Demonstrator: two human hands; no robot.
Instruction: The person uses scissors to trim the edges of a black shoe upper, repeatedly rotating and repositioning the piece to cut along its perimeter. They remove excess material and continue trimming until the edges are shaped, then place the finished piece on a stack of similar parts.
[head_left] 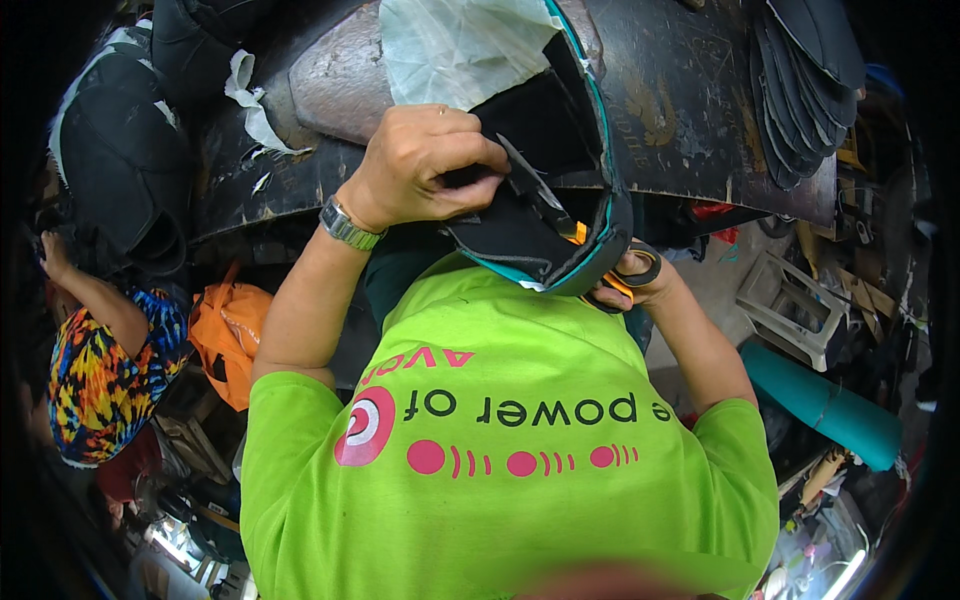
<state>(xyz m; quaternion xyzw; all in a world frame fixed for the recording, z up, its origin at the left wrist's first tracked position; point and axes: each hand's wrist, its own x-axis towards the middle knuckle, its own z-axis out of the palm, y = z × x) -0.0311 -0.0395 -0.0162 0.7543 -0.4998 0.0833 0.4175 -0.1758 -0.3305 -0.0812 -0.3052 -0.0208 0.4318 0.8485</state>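
Wears lime-green T-shirt (520, 510), nearest the lens, and metal wristwatch (350, 226) on the left wrist. Grips scissors (579, 232) by the orange-and-black handles in the right hand (655, 288), digits curled about the loops; held outside the curved rim, probably so as to let the blade reach inward. Pinches an inner edge of the black padded piece (555, 120) between thumb and fingers of the left hand (425, 165), apparently to steady the fabric beside the blade tip.

Locate padded piece between both hands, at the near edge of the dark worktable (690, 130), hollow side up, seemingly to expose the lining. Note teal trim (604, 110) along its right rim. Cannot tell whether attached: pale sheet (460, 55) at its upper end, lying partly over worn brown block (335, 80).

Farther left: see torn white scraps (250, 100) and black moulded piece (120, 140). Farther right: see curved black panels (810, 90), fanned in a stack, perhaps for easy picking up.

Beyond, lower down: observe orange bag (230, 325), co-worker in patterned clothing (100, 375), pale plastic stool (790, 305), teal roll (825, 405).
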